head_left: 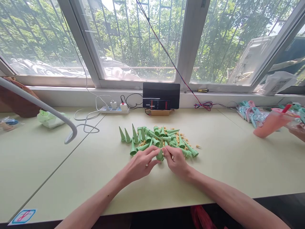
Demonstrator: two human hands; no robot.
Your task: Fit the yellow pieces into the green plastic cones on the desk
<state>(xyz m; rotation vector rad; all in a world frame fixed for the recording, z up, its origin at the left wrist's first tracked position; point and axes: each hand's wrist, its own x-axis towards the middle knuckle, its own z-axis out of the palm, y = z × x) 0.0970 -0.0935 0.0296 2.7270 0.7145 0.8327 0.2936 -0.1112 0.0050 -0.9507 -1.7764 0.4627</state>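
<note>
left hand (144, 160): fingers gripping a green cone (160, 156)
right hand (176, 160): fingers pinched closed beside it, contents unclear
just beyond: heaped cones (181, 143)

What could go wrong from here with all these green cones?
The green cone in the left hand might slip and knock into the crowded pile just beyond.
The upright cones at the pile's left could topple if a hand brushes them.
A small yellow piece lies apart at the right and might easily get lost.
</note>
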